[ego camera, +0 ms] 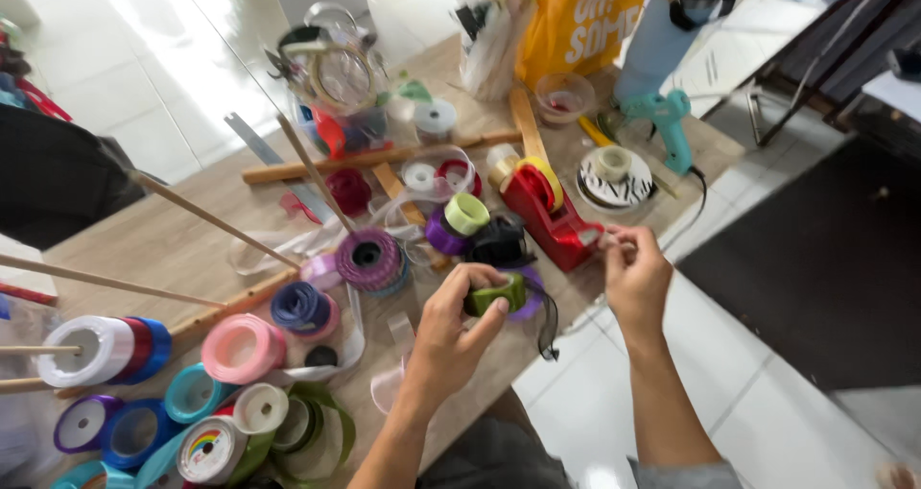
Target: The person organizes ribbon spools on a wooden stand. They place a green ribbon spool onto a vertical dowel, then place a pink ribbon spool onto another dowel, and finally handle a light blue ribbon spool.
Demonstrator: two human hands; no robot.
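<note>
Far left of the bench [182,249]: ribbon spools threaded on wooden dowels, a white one [84,349], then pink [242,347], navy [299,307] and a purple spool [367,257] lying flat. All look light and free to roll.

Centre: left hand [451,331] curled around a small green ribbon roll [499,294], thumb on its face and fingertips wrapped over the rim, holding it just above the near bench edge. A tail of sheer dark ribbon [547,324] hangs from it, limp and soft. Judged featherweight with a stiff core; the satin winding is probably slick, so gripping across rim and core as shown seems safest. The loose tail could snag or unwind.

Right of centre: red tape dispenser [552,215], heavy-looking and stable. Right hand [635,276] is at its cutter end, thumb and forefinger pinched on what looks like a clear tape end; the tape itself is too faint to confirm. It would be thin, sticky and prone to folding on itself.

Further right: teal glue gun [669,124].
</note>
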